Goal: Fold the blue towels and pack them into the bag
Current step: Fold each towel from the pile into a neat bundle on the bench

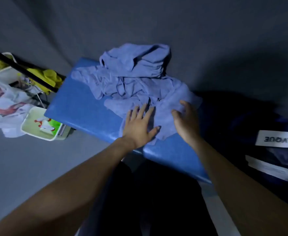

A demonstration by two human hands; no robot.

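A rumpled heap of blue towels (133, 79) lies on a blue table (82, 109), piled high toward 12 o'clock and spreading flatter toward 5 o'clock, where one towel's edge reaches the table's near side. The left hand (139, 126) lies flat on that near towel, fingers straight and spread, palm down, holding nothing. The right hand (185, 120), just at 3 o'clock of the left and apart from it, hovers at the towel with fingers loosely curved and open; whether it touches the cloth cannot be told. At 3 o'clock of the table sits a dark bag (267, 133) bearing a white label (278, 139). At 9 o'clock stand a white tray (43, 124) and yellow cloths (49, 77).
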